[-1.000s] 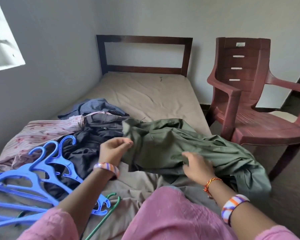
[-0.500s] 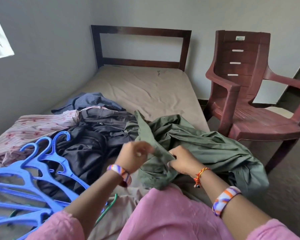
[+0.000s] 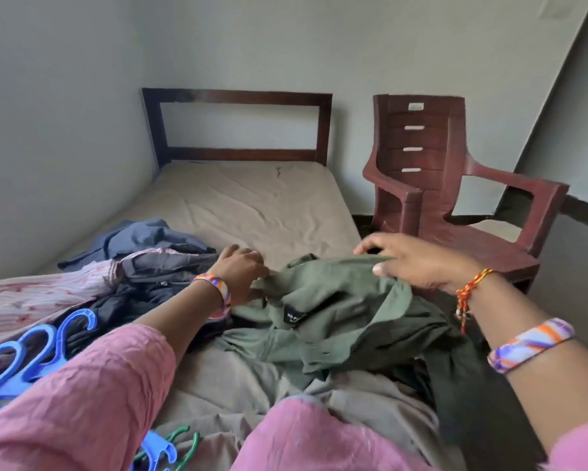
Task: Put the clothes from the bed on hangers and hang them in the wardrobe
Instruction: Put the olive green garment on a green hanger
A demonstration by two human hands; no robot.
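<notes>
OK, head view, the only one. Green shirt [image 3: 336, 311] lies crumpled on the bed [image 3: 252, 205], near the front and toward its right edge, black neck label facing up. Left hand [image 3: 241, 273] pinches the shirt's left edge, fingers curled onto the cloth. Right hand [image 3: 418, 263] grips the fabric at the top right, thumb under a fold, fingers spread over it. Both hands are well apart, shirt stretched between them.

Left of the shirt: a dark garment [image 3: 133, 300] in a heap, a grey one [image 3: 163, 266] over it, a blue-grey striped one [image 3: 139, 236] behind, a pink patterned one [image 3: 37, 297] at the far left. Blue hangers [image 3: 31, 355] lie stacked at the front left, overlapping the dark garment. Green hangers [image 3: 180, 440] lie at the bottom edge, partly hidden by a pink sleeve [image 3: 82, 402].

Maroon plastic chair [image 3: 449, 205] stands just beside the bed on the right.
</notes>
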